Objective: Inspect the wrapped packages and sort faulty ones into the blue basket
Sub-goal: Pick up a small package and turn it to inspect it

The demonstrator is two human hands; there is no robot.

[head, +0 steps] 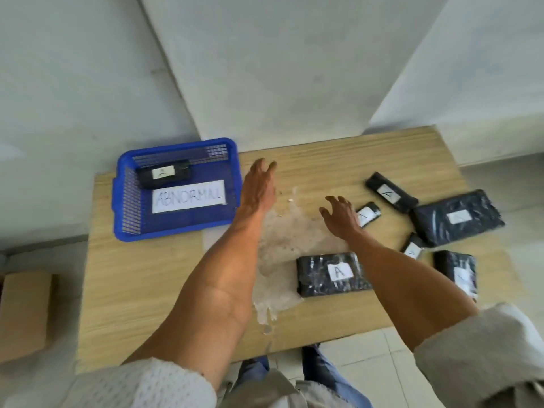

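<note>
Fingers of the left hand [259,187] are straight and released, holding nothing, just right of the blue basket [173,230]. Fingers of the right hand [341,214] are spread, loosely curled and empty, beside a small package [369,213]. One wrapped package [163,173] lies in the basket; five others lie on the bench [132,290].
</note>
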